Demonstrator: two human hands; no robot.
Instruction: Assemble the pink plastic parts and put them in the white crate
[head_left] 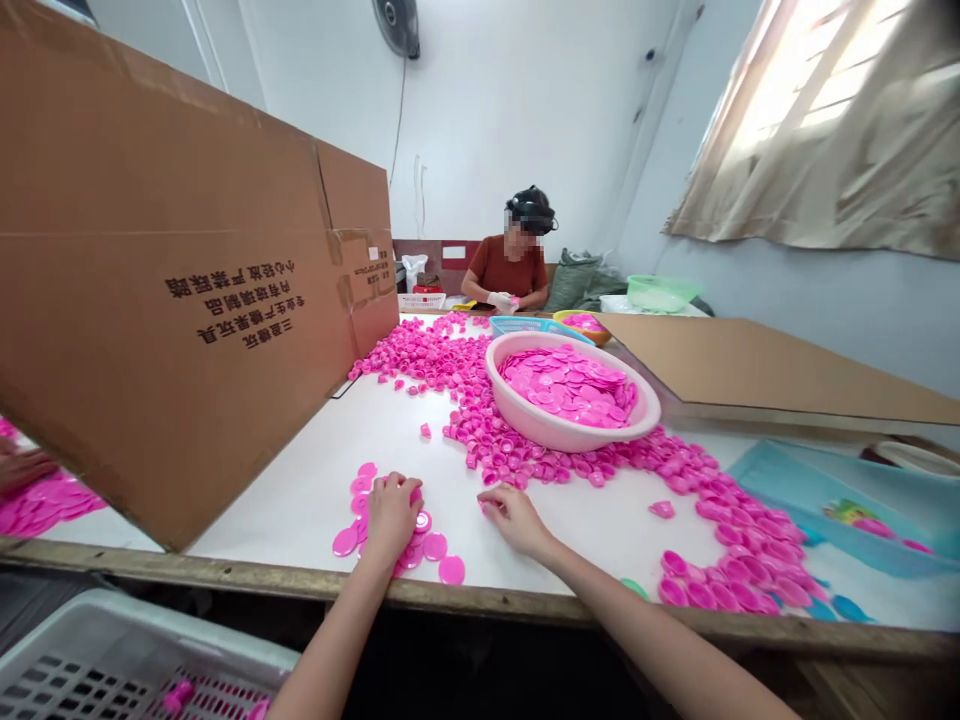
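My left hand [394, 515] is over a loose group of flat round pink discs [435, 546] near the table's front edge. Its fingers curl down onto a pink disc, mostly hidden beneath them. To the right, my right hand [514, 518] hovers low over the white tabletop with thumb and fingers pinched together. A speck of pink shows at those fingertips, too small to name. Beyond both hands, a pale pink basin [574, 437] heaped with pink discs [566, 385] stands among many small hollow pink cups [517, 455].
A big cardboard box [225, 250] walls off the left side. Flat cardboard [772, 370] and a blue tray [847, 500] lie at right. A grey crate [150, 640] sits below the table edge. Across the table, a person [510, 270] handles something small.
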